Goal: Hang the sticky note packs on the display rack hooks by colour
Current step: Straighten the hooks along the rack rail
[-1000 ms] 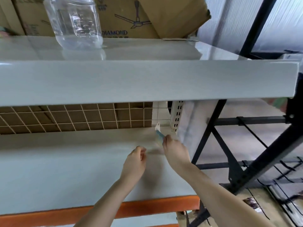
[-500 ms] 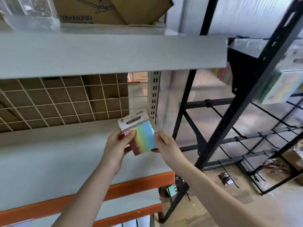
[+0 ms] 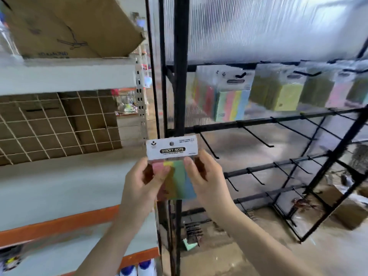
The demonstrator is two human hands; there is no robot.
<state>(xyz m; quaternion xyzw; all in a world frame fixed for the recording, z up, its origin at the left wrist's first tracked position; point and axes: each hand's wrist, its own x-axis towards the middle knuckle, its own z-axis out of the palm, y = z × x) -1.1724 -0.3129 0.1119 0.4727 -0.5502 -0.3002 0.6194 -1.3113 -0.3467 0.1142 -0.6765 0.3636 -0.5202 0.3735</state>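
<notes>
A multicolour sticky note pack (image 3: 176, 172) with a white "STICKY NOTE" header card is held upright in front of me by both hands. My left hand (image 3: 143, 188) pinches its left edge and my right hand (image 3: 207, 182) pinches its right edge. The black display rack (image 3: 278, 120) stands to the right. On its top row hang a multicolour pack (image 3: 231, 100), yellow-green packs (image 3: 282, 92) and a pink pack (image 3: 338, 94). The lower hooks (image 3: 256, 137) are bare.
A grey shelf unit (image 3: 65, 74) with an orange beam and a wire grid back stands on the left, with a cardboard box (image 3: 65, 24) on top. A black upright post (image 3: 180, 64) stands right behind the held pack. Loose items lie on the floor under the rack.
Both hands lifted the pack off the grey shelf and brought it right, to the rack's left post. The view swung right, so the rack and its hanging packs now show.
</notes>
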